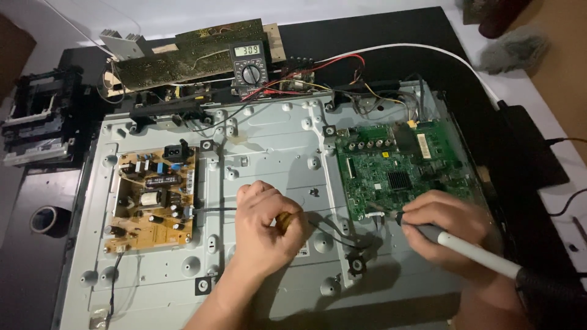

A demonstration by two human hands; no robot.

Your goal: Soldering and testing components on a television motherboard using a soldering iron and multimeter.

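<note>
An opened flat-screen chassis (269, 146) of grey metal lies flat in front of me. My left hand (266, 226) is closed around a small yellow-handled tool (285, 221) over the middle of the panel, near thin black wires (333, 235). My right hand (449, 229) grips a white pen-shaped tool (477, 255) with a black cord end, its tip at the lower left edge of the green main board (397, 168). A tan power board (153, 198) sits at the left of the chassis.
A digital multimeter (249, 64) with red and black leads stands behind the chassis, next to a bare circuit board (183, 58). A black disc-drive frame (40, 122) and a tape roll (44, 219) lie at the left. A white cable (440, 55) runs to a black box (532, 146) at the right.
</note>
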